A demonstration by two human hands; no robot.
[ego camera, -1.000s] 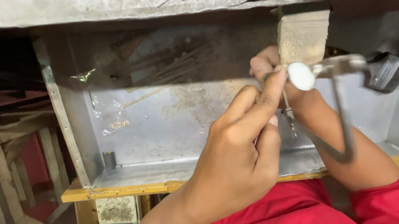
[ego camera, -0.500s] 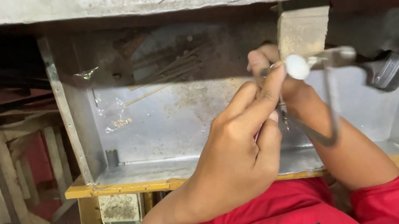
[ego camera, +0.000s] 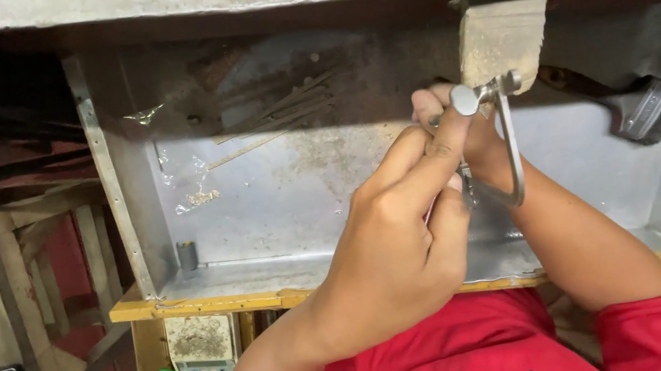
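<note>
Head view: the left hand (ego camera: 394, 246) grips the small metal saw frame (ego camera: 506, 138), forefinger stretched to its round knob. The frame's long axis stands upright just below the wooden peg (ego camera: 501, 40). The right hand (ego camera: 449, 116), behind it, pinches something hidden.

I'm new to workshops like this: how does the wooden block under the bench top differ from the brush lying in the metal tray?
The wooden block is pale, chunky and hangs from the bench's underside; the brush is dark, slim-handled and rests slanted against the metal tray. The block sits right by the saw frame and the left hand; the brush lies apart, untouched. Both look worn and dusty.
</note>
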